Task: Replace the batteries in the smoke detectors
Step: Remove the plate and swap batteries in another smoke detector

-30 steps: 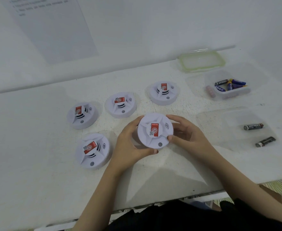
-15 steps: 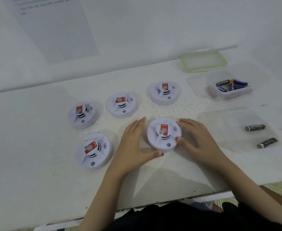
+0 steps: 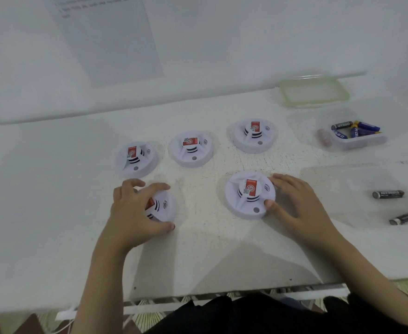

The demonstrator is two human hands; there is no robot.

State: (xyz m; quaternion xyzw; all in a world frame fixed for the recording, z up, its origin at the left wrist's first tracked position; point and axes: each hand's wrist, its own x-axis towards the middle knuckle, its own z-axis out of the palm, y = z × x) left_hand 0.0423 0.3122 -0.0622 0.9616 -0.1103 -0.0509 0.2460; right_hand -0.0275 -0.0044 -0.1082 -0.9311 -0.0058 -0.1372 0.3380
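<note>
Left hand [image 3: 135, 213] curls over a round white plastic smoke detector [image 3: 163, 207], gripping its rim — right hand [image 3: 294, 203], fingers spread, rests against another white detector [image 3: 250, 195] just left of it.

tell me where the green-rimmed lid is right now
In the head view the green-rimmed lid lies flat at the far right of the table against the wall, just behind the clear tub of blue batteries.

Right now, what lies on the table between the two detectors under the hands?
Nothing: in the head view, only bare, speckled table separates the left-hand detector from the right-hand detector.
</note>
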